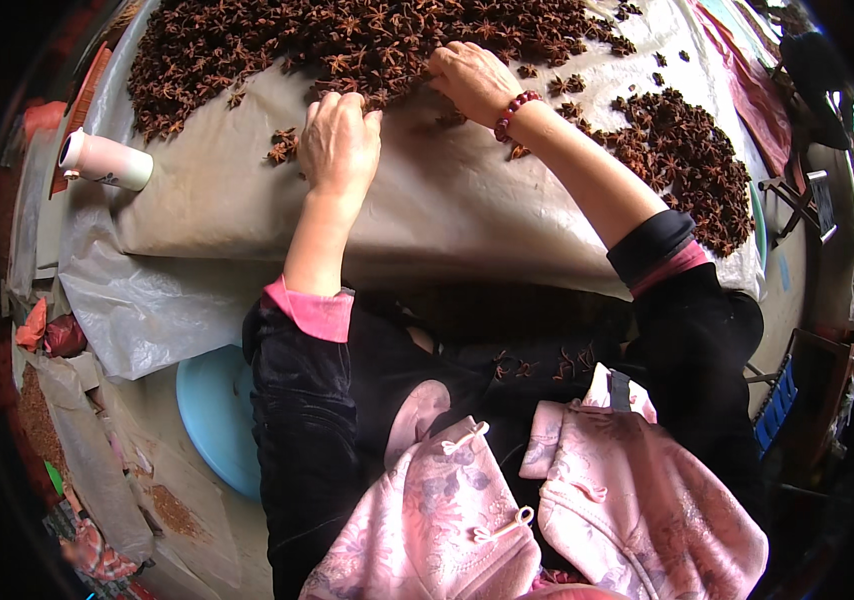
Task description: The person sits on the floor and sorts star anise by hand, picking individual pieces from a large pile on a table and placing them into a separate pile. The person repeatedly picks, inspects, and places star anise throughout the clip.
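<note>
A large heap of dried star anise [367, 34] spreads over the far side of a table covered with a pale plastic sheet [224, 180]. At its near edge are the curled fingers of my left hand [340, 142], and a small cluster of star anise [282, 145] lies just left of that hand. My right hand [474, 84], with a dark red bead bracelet [514, 115] at the wrist, reaches into the heap's edge farther right. The fingertips of both hands are partly hidden, so whether they grip any pieces is unclear. A smaller pile [686, 169] sits beyond my right forearm.
A pink and white tumbler [106, 160] lies on its side at the table's left. Below the hanging sheet, a light blue basin [215, 420] stands on the floor. Folding stools [802, 202] are at the right. Loose star anise [566, 84] lie between the two piles.
</note>
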Action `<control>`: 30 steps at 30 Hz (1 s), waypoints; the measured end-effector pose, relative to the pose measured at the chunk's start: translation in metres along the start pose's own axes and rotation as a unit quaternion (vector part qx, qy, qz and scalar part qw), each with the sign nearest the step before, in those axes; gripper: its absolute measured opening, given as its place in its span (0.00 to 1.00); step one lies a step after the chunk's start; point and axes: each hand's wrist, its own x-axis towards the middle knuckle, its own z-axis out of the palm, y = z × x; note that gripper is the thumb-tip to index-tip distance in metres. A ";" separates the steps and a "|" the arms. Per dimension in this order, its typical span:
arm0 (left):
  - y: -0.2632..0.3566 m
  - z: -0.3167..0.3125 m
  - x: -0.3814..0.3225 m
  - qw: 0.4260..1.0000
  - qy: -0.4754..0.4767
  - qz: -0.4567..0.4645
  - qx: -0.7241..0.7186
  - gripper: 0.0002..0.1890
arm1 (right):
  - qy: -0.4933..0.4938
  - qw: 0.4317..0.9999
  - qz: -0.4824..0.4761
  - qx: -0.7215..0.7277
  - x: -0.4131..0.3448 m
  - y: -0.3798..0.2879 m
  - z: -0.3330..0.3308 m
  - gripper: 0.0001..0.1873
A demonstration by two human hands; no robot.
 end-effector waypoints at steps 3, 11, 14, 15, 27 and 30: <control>0.002 0.011 0.006 0.999 -0.023 0.020 0.033 0.05 | -0.058 0.998 0.008 -0.038 -0.001 -0.001 -0.003 0.06; 0.026 0.005 0.007 0.946 -0.043 -0.113 -0.301 0.08 | -0.108 0.994 0.005 -0.008 -0.033 0.009 -0.046 0.08; 0.043 0.011 0.006 0.879 -0.066 -0.190 -0.433 0.07 | -0.047 0.991 0.100 0.076 -0.050 -0.002 -0.069 0.07; 0.050 0.013 0.006 0.850 -0.062 -0.202 -0.482 0.06 | -0.028 0.982 0.152 0.107 -0.053 -0.008 -0.073 0.08; 0.100 -0.001 -0.019 0.912 0.120 0.299 -0.254 0.04 | 0.070 0.684 0.404 0.604 -0.084 -0.043 -0.073 0.15; 0.104 -0.013 -0.040 0.897 -0.027 0.340 -0.281 0.04 | 0.056 0.824 0.362 0.432 -0.076 -0.029 -0.081 0.15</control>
